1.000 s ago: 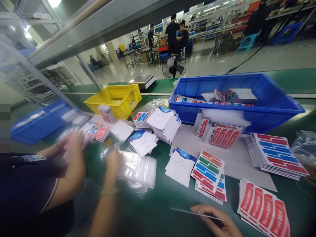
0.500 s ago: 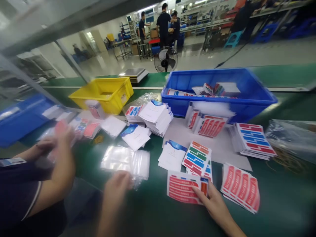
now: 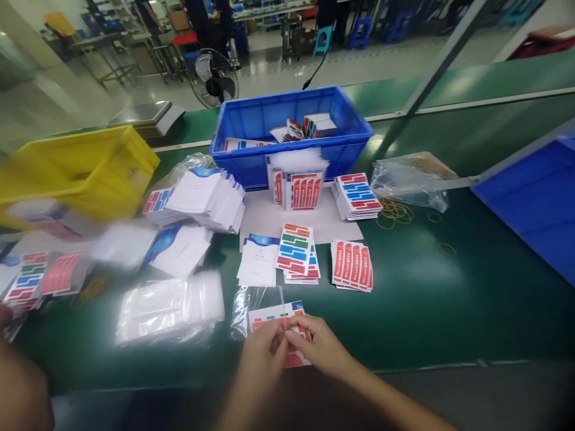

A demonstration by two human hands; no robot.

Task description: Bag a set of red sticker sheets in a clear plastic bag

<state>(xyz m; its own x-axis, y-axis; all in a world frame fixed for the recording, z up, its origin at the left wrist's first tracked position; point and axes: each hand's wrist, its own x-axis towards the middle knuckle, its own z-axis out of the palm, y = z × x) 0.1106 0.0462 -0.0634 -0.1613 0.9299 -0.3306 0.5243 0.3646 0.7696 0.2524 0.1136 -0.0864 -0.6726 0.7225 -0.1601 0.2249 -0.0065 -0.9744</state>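
Observation:
My left hand [image 3: 263, 347] and my right hand [image 3: 317, 344] meet at the near edge of the green table. Together they grip a small stack of coloured sticker sheets [image 3: 281, 320] and a clear plastic bag [image 3: 256, 305], whose mouth lies around the sheets' far end. Just beyond lie a white booklet with a blue corner [image 3: 258, 260], a multicolour sticker stack [image 3: 296, 251] and a red sticker stack [image 3: 351, 265]. A pile of clear bags [image 3: 168, 308] lies to the left.
A blue bin [image 3: 251, 120] with packs stands at the back, a yellow bin [image 3: 76, 167] at left, another blue bin [image 3: 534, 197] at right. Booklet stacks [image 3: 206, 194], rubber bands [image 3: 395, 212] and a crumpled bag [image 3: 411, 176] lie around. A co-worker's arm [image 3: 20, 389] shows at the far left.
The view swung right. My right hand brought the sticker sheets to the near edge, my left hand left the bag pile with a clear bag, and both now hold sheets and bag together.

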